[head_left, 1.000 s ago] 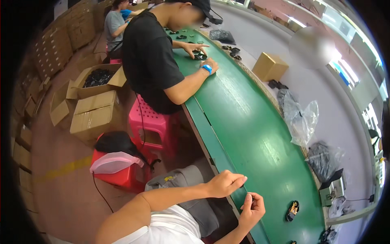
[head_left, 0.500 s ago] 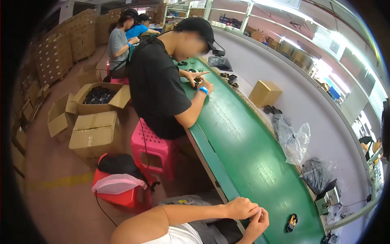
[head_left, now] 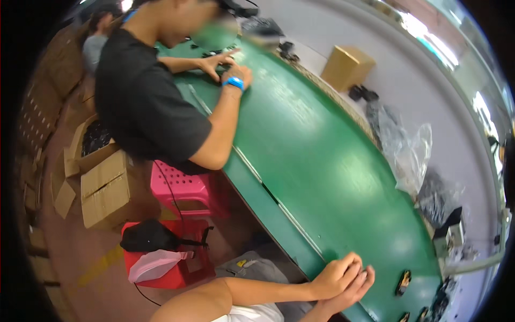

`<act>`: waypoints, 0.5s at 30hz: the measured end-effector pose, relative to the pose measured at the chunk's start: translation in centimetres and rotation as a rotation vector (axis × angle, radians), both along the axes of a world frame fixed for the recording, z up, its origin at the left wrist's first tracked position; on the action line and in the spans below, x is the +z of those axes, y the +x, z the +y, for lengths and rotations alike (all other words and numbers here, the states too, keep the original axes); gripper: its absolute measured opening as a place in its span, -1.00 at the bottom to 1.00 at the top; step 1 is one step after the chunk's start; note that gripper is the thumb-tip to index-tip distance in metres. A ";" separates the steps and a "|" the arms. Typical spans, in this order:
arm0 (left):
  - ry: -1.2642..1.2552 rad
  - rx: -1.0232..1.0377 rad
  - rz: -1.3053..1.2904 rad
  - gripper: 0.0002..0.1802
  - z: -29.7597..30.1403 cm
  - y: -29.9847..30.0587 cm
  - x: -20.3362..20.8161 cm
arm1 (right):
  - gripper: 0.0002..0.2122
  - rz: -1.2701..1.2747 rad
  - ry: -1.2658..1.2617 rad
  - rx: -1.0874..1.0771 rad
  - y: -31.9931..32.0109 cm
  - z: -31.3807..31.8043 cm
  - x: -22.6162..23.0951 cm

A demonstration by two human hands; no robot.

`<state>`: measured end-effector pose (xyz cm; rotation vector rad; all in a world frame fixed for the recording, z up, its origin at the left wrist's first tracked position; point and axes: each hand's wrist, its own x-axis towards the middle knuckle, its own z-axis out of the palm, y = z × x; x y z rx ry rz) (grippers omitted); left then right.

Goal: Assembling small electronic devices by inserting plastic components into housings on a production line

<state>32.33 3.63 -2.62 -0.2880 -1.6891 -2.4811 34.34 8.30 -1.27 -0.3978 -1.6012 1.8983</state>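
Note:
My left hand (head_left: 333, 278) and my right hand (head_left: 356, 293) are together over the near edge of the green work surface (head_left: 332, 188). The left hand's fingers are curled against the right hand, whose fingers are also bent inward. Whatever they may hold between them is hidden. To their right lies a small black part with gold-coloured insides (head_left: 403, 283). Similar dark parts (head_left: 422, 312) show at the lower edge of the picture, too small to make out well.
A co-worker in a black shirt (head_left: 145, 102) leans over the surface at the far left, hands on small dark parts. Plastic bags (head_left: 410, 155) and a carton (head_left: 347, 68) line the wall side. A pink stool (head_left: 182, 188), a red stool (head_left: 201, 267) and boxes stand left.
The view has swung down and nearer to the surface. More dark parts have come into sight at the lower right. My hands stay together, the fingers now folded more closely over each other.

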 end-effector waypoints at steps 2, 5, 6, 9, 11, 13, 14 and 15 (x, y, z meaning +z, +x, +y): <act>0.180 -0.001 -0.093 -0.83 0.2 -1.5 -0.1 | -0.74 0.058 -0.235 0.045 -2.0 0.1 -0.6; 0.391 -0.006 -0.165 -0.87 -0.9 -3.8 1.4 | -0.83 0.201 -0.915 0.396 -4.9 1.2 -0.4; 0.464 0.019 -0.241 -0.87 -1.4 -4.0 2.6 | -0.80 0.192 -0.878 0.443 -5.7 0.7 0.5; 0.539 0.052 -0.251 -0.76 -0.6 -5.1 4.0 | -0.70 0.245 -1.058 0.503 -7.0 2.5 -0.2; 0.618 0.043 -0.283 -0.69 -0.3 -5.4 2.3 | -0.69 0.262 -1.129 0.509 -6.7 1.7 -0.7; 0.644 0.008 -0.300 -0.66 0.6 -4.9 2.2 | -0.68 0.162 -1.057 0.238 -6.0 1.9 0.9; 0.611 -0.004 -0.297 -0.63 0.6 -4.5 2.2 | -0.68 0.162 -1.062 0.227 -5.6 1.9 1.0; 0.580 -0.016 -0.293 -0.60 0.8 -4.2 2.3 | -0.66 0.215 -0.991 0.271 -5.3 2.0 1.1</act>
